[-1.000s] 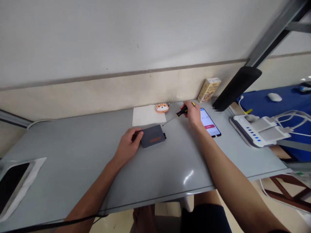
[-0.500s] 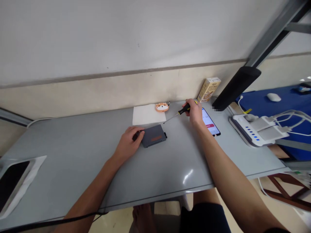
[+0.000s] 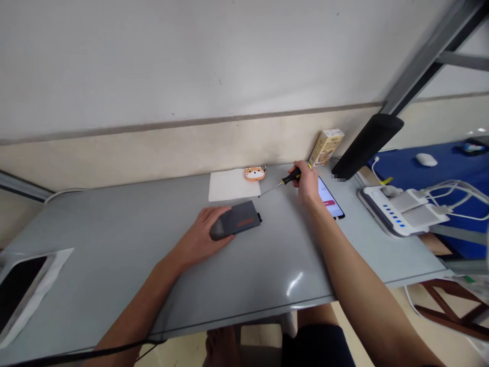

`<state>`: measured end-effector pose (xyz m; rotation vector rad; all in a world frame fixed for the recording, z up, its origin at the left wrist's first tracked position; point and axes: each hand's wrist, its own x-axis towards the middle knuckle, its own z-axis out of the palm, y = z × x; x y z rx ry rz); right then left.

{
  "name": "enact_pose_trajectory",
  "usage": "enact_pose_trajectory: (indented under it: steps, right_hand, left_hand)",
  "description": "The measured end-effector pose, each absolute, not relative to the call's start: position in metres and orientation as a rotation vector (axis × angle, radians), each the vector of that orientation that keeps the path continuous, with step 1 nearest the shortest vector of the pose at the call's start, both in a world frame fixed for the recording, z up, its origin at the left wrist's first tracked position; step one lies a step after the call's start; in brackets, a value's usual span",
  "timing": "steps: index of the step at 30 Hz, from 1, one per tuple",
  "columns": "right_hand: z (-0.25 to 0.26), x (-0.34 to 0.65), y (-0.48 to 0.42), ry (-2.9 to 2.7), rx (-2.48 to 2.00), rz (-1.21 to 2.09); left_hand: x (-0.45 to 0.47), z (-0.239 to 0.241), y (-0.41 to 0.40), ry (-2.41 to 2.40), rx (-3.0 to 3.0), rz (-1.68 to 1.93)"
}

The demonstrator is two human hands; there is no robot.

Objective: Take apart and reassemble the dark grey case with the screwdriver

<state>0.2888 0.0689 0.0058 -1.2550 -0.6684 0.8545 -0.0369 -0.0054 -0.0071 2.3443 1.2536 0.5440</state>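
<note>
Head view: left hand [image 3: 196, 237] is gripping box [image 3: 243, 216] by its left end, fingers far side, thumb near side. Box is showing mid desk [image 3: 126, 224], near side of paper [image 3: 226, 186]. Right hand [image 3: 306, 184], apart from left, is clutching screwdriver [image 3: 290, 177] by handle, shaft pointing left. Phone [image 3: 332, 204] is lying just right; carton [image 3: 324, 149] is standing far side.

Wearer has on dark, near-black navy shorts [image 3: 321, 347], plain where visible; hem meets bare leg [image 3: 316, 314]. Left hand [image 3: 202, 232] and right hand [image 3: 306, 184] bare; left forearm [image 3: 151, 285] and right forearm [image 3: 346, 265] likewise uncovered. Foot [image 3: 221, 349] bare, toes discernible.
</note>
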Motion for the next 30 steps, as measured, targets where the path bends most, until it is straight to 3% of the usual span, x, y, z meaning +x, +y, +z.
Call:
enact_pose_trajectory:
  steps: [19, 30]
  right_hand:
    - [0.01, 0.269, 0.064, -0.569, -1.042, 1.212]
    - [0.009, 0.264, 0.062, -0.632, -1.138, 1.277]
  left_hand:
    - [-0.03, 0.005, 0.026, 1.31, 2.014, 0.707]
    - [-0.005, 0.027, 0.014, 1.303, 2.307, 0.959]
